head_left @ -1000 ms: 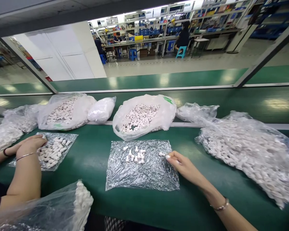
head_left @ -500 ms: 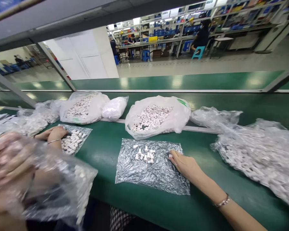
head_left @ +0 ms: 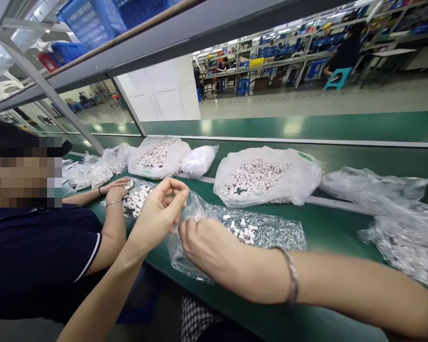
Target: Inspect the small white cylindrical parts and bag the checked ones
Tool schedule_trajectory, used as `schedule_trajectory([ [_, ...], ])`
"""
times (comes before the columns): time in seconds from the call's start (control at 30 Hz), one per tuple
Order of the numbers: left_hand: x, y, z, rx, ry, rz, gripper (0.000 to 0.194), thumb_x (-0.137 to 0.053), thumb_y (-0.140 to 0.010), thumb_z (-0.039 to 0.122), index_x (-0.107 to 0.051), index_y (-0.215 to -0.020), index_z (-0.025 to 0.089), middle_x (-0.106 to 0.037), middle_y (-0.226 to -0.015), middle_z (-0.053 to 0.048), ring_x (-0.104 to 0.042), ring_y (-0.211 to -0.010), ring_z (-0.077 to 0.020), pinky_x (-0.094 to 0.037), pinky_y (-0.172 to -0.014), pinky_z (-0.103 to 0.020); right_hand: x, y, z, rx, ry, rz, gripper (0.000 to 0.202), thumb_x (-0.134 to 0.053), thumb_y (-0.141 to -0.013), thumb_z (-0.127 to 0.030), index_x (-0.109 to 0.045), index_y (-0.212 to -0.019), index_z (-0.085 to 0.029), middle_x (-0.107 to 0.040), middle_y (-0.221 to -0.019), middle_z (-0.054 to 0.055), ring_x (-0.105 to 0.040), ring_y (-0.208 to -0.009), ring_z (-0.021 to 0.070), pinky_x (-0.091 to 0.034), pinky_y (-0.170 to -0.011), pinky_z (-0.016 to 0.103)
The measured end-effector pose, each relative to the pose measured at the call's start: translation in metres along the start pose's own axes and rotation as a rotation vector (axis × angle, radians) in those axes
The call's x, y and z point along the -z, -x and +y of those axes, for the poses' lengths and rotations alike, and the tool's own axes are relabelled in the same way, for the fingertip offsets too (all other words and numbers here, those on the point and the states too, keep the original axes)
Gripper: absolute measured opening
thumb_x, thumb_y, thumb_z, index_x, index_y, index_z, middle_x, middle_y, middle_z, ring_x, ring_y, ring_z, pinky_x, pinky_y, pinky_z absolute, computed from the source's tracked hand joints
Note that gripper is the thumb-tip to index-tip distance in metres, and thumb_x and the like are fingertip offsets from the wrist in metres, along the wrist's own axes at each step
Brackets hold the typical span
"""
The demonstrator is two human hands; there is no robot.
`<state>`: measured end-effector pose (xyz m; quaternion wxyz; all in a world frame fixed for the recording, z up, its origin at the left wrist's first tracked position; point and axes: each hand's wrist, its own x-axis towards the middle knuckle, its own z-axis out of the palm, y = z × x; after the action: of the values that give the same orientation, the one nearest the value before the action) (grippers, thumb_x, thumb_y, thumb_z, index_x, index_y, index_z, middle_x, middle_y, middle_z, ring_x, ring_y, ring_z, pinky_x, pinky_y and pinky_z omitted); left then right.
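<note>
The left hand (head_left: 161, 211) has curled fingers, thumb drawn toward them. The right hand (head_left: 216, 249) lies just beside it, back uppermost, fingers bent downward, fingertips hidden. The left forearm (head_left: 109, 294) slopes upward; the right forearm (head_left: 349, 275) lies nearly level.

White partition (head_left: 187, 92), glossy floor (head_left: 249, 107), teal stool (head_left: 338, 79)

Bright indoor light, with wide-angle stretch toward the edges.
Pale glare spots the far green strip (head_left: 249, 129); deep shadow fills the space under the bench (head_left: 306, 323); the right forearm (head_left: 342, 273) is slightly blurred.
</note>
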<state>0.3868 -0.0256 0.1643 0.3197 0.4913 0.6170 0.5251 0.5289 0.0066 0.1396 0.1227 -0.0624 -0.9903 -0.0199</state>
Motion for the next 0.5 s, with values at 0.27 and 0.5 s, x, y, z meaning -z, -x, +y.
schedule_trajectory([
  [0.27,-0.004,-0.017,-0.004,0.030,0.027,-0.108,0.018,-0.068,-0.088,0.039,-0.061,-0.090,0.022,-0.054,-0.065,0.005,-0.039,-0.034,-0.0024,-0.030,-0.028,-0.014,-0.055,-0.069,-0.001,-0.068,0.037,-0.149,0.036,-0.035,-0.086,-0.005,-0.061,-0.062,-0.014,-0.059,-0.069,-0.001,-0.064,-0.077,0.0171,-0.048,-0.065,0.033],
  [0.5,0.035,-0.009,-0.020,0.026,0.220,0.117,0.018,-0.073,-0.084,0.032,-0.061,-0.091,0.020,-0.051,-0.067,0.006,-0.036,-0.037,-0.0011,-0.026,-0.027,-0.008,0.014,0.040,0.073,0.143,-0.336,0.243,0.020,-0.043,-0.104,-0.025,-0.060,-0.108,-0.015,-0.065,-0.095,0.005,-0.058,-0.083,0.0135,-0.047,-0.072,0.025],
])
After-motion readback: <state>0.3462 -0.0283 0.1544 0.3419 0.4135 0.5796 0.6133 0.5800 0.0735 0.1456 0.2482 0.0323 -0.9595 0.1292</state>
